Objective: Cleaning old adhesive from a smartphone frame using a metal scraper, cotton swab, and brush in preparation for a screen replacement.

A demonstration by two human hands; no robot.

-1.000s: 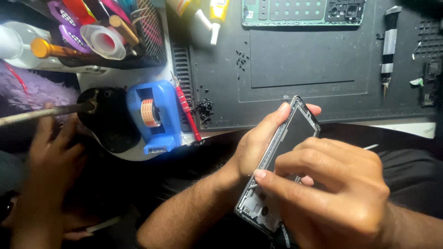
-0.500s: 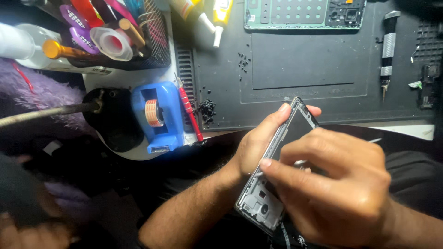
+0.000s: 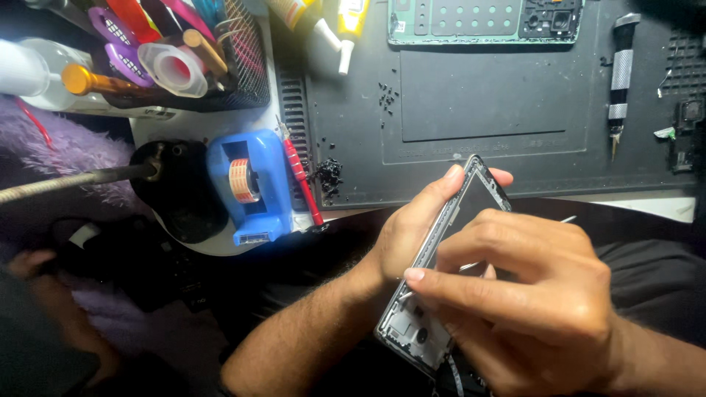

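My left hand [image 3: 415,231] grips an opened phone body [image 3: 412,334] by its edge and holds it tilted on my lap, top end toward the black work mat [image 3: 478,95]. The dark screen side shows near the top and the bare inner frame near the bottom. My right hand [image 3: 533,294] lies over the phone's middle, pinching thin metal tweezers [image 3: 471,266] whose tips point into the frame. The tweezers' far end pokes out behind my knuckles.
A blue tape dispenser [image 3: 246,184], a red screwdriver [image 3: 301,176] and a pile of tiny black screws [image 3: 327,176] sit left of the phone. A mesh basket of tools [image 3: 184,51], glue bottles [image 3: 316,22], a green phone plate [image 3: 478,18], a silver-black driver [image 3: 620,73]. Another person's hand [image 3: 37,294] at lower left.
The other person's hand has dropped from the flexible arm toward the lower left corner. My right hand has shifted slightly along the phone; my left hand keeps its grip.
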